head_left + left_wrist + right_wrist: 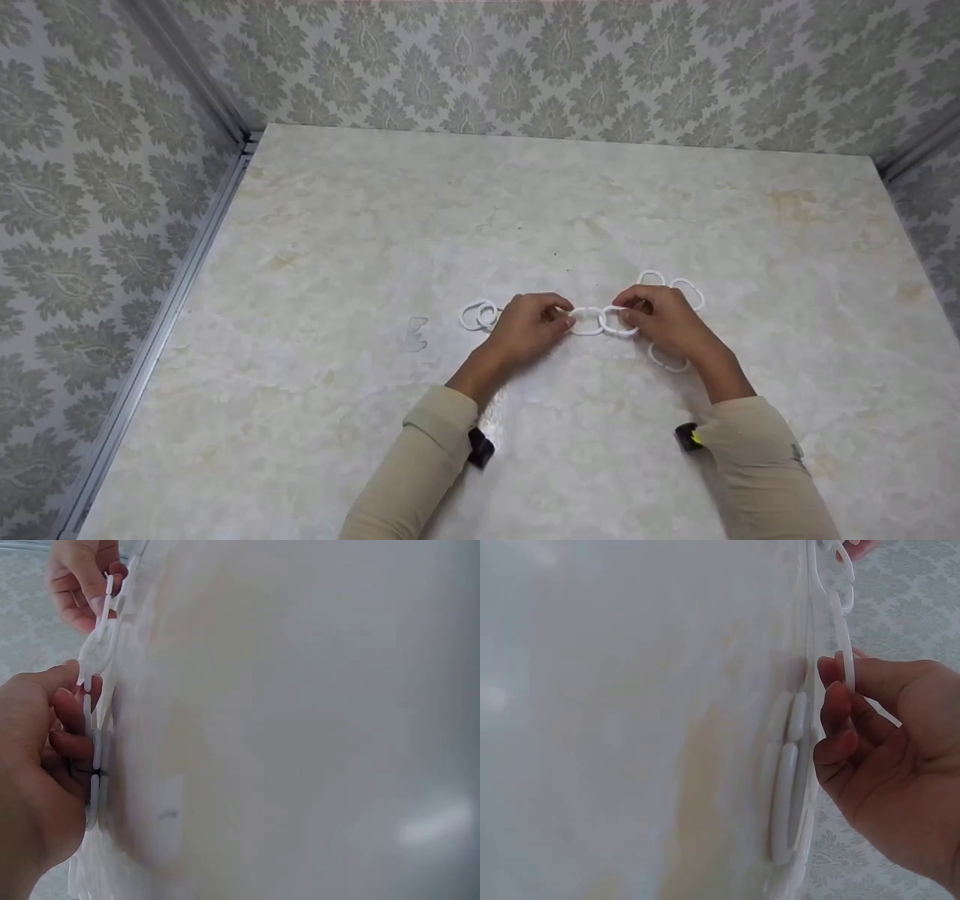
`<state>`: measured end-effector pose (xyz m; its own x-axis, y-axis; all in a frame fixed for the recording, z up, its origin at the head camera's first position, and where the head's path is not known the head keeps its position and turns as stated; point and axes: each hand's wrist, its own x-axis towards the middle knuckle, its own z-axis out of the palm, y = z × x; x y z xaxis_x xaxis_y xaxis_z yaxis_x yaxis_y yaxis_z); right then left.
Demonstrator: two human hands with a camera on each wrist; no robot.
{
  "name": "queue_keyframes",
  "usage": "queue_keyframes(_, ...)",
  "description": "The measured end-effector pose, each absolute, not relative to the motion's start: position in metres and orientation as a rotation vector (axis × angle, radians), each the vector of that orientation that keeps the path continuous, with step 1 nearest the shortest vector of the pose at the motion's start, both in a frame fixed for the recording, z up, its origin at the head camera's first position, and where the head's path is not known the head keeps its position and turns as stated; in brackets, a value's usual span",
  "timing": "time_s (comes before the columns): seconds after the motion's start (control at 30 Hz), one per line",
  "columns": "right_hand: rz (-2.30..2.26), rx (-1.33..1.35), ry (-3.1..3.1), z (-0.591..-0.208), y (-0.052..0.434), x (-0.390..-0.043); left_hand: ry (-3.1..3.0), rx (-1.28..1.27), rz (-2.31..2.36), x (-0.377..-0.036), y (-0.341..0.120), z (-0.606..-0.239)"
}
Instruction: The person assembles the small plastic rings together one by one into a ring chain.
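Mid-counter, nearer the front edge: left hand (529, 326) and right hand (664, 319) each pinch a link of the white ring chain (600, 321). Risk: fingers slipping, links popping apart, or snagging loose rings (679, 289) beside the right hand

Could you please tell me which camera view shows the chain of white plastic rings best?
The head view: the chain of white rings lies whole between the left hand and right hand. Both wrist views show only a few links edge-on.
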<state>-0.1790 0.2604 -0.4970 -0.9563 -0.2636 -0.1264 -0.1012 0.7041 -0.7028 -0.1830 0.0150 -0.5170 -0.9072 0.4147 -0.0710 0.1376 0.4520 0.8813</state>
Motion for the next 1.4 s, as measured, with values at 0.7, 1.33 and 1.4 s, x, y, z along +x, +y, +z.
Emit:
queue_keyframes(0.7,-1.170,-0.298,2.614,-0.500,0.255,-0.178,2.509,0.486,1.467,-0.187,0.008,-0.513)
queue_keyframes(1.33,-1.206,-0.317,2.575,-0.500,0.257,-0.180,2.711,0.755,0.947,-0.177,0.054,-0.511)
queue_keyframes(1.4,-1.200,-0.318,2.579,-0.500,0.257,-0.180,2.729,0.770,0.909,-0.178,0.054,-0.513)
